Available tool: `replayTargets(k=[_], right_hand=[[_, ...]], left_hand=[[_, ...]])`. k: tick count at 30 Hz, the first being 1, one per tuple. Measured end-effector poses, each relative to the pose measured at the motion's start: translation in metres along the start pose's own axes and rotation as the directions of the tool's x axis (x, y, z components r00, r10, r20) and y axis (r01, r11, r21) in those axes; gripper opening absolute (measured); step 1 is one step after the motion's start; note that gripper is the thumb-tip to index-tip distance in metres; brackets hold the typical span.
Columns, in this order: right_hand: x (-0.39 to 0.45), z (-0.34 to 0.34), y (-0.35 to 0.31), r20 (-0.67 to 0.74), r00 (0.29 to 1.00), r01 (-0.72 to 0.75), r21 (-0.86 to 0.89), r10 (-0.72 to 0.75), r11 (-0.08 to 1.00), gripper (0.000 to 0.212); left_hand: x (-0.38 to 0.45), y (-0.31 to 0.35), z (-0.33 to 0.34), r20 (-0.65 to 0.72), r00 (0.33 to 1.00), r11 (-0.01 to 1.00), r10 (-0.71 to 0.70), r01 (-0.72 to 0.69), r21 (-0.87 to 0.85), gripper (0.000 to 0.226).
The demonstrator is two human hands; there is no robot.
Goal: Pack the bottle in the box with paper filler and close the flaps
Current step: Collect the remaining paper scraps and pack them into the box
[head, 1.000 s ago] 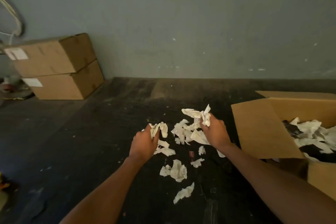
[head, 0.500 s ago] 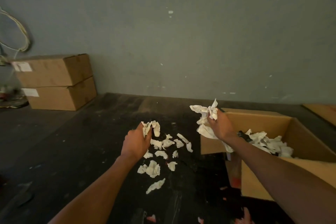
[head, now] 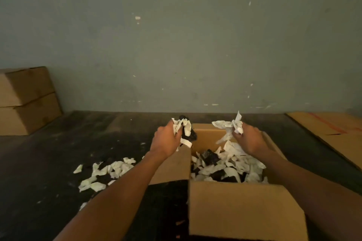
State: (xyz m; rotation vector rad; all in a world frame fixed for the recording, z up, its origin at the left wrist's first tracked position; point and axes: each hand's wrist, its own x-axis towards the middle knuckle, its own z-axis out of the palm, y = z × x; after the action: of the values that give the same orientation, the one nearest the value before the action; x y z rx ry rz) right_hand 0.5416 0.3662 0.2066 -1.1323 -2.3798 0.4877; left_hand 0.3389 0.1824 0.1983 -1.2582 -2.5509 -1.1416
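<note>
An open cardboard box point(head: 244, 207) stands on the dark floor in front of me, its flaps spread outward. Inside lie white and dark scraps of paper filler point(head: 229, 166); the bottle is hidden or not visible. My left hand point(head: 166, 141) is closed on a bunch of white and dark paper scraps point(head: 184, 129) at the box's left edge. My right hand point(head: 248, 139) grips a crumpled white paper wad point(head: 229, 125) above the box's far side.
Loose paper scraps point(head: 105, 174) are scattered on the floor left of the box. Two stacked closed cartons point(head: 27, 100) sit at the far left against the grey wall. A flat sheet of cardboard point(head: 333, 133) lies at the right.
Both hands lifted handfuls of paper from the floor pile and carried them rightward to over the box. The view shifted right, bringing the box to the centre.
</note>
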Motion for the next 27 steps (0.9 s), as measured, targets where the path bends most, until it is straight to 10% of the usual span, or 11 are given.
replayTargets(k=[6,14,17,22,27], right_hand=[[0.042,0.011,0.067,0.175,0.984,0.039,-0.022,-0.035,0.999,0.037],[0.057,0.040,0.111,0.599,0.799,-0.001,0.084,-0.050,0.997,0.107],[0.063,0.040,0.120,0.569,0.821,-0.010,0.103,-0.050,0.995,0.099],[0.068,0.049,0.129,0.254,0.966,0.024,0.102,-0.049,0.994,0.063],[0.055,0.075,0.130,0.333,0.939,0.154,-0.197,-0.082,0.968,0.054]], left_hand=[[0.023,0.045,0.103,0.166,0.984,0.997,-0.066,0.060,0.040,0.040],[0.029,0.035,0.147,0.506,0.848,0.978,-0.155,0.203,-0.040,0.119],[0.029,0.043,0.153,0.557,0.795,0.966,-0.241,0.249,0.063,0.132],[0.031,0.049,0.171,0.522,0.821,0.970,-0.233,0.232,0.069,0.087],[0.022,0.042,0.201,0.571,0.804,0.978,-0.168,0.061,0.202,0.054]])
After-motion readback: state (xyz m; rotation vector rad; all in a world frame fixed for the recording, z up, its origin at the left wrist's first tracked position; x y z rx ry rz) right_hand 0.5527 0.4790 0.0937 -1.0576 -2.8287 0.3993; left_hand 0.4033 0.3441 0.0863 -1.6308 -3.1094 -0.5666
